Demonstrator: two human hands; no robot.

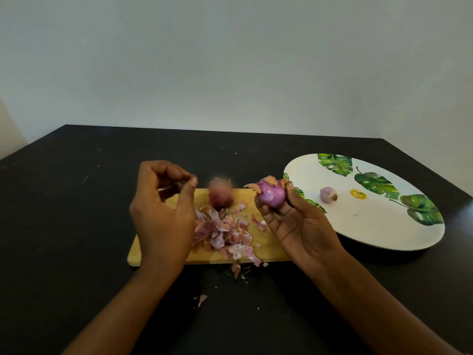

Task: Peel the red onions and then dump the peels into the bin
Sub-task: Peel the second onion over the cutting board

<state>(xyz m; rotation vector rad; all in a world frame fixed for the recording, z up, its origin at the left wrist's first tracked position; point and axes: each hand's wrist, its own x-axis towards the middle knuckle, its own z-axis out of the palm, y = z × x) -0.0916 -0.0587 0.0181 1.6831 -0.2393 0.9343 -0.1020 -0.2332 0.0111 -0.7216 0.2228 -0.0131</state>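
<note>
Right grip point(294, 226): fingers curled round a partly peeled red onion point(271, 196), above the right end of the wooden cutting board point(271, 249). Left grip point(163, 206): fingers curled, thumb to fingertip, contents not discernible. Peel pile point(222, 231) on the board; small peeled onion point(328, 194) on the leaf-patterned plate point(371, 226), black worktop point(76, 226).

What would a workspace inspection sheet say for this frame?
Surface: black table; wooden cutting board on it.
Job's things: partly peeled red onion in the right hand; small peeled onion on the leaf-print plate; blurred reddish item, likely an onion, at the board; peel pile on the board. No bin seen.
Clutter: stray peels on the table.
Hands: right grips the onion; left hand curled, contents unclear.
Cables: nothing seen.
Surroundings: plain pale wall.
</note>
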